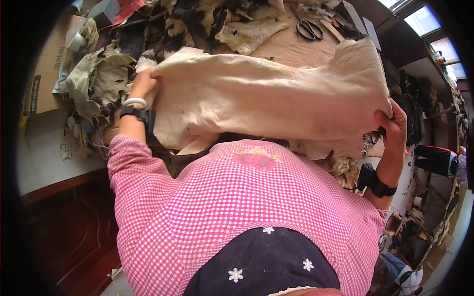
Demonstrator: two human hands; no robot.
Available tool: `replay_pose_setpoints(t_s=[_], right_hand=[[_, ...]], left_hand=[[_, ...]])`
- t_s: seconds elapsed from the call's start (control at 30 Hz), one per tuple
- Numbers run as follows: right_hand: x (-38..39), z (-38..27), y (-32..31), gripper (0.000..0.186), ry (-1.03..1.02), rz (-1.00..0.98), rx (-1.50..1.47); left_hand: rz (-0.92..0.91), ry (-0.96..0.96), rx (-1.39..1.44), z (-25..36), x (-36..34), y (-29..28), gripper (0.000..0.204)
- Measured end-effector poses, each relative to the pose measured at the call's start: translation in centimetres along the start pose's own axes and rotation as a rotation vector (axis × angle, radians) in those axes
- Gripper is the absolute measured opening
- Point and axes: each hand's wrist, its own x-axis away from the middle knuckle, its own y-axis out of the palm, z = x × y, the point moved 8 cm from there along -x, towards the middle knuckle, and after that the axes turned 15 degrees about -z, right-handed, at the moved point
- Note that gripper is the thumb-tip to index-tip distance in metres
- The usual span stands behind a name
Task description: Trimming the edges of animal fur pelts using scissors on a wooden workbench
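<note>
A large, pale cream hide (256, 93) is held stretched across in front of my body, its upper right part raised in a flap. My left hand (144, 82) grips its upper left corner, fingers closed on the edge and partly behind it. My right hand (395, 123) pinches the right edge lower down. Behind the hide lie more hides (244, 32), pale and dark, on a tan worktop (291, 54), with black scissors (310, 32) near the top.
A cardboard box (47, 74) stands at the left beside rumpled pale scraps (96, 79). Dark furs (414, 106) hang at the right. Two co-workers appear at the far right, one with dark trousers (434, 160), another lower down in blue (397, 269). Windows (422, 19) are at top right.
</note>
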Motion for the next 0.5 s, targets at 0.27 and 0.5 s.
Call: replay_pose_setpoints(t_s=[0.27,0.5], right_hand=[[-3.9,-8.1,-3.8,0.024,-0.35,0.53,0.434],[-3.3,-3.7,-4.1,0.025,-0.278,0.327,0.398]], left_hand=[[0.896,0.263,-0.039,0.7,8.8,-22.1,0.024],[1.118,0.195,-0.045,0.3,14.7,-22.8,0.036]])
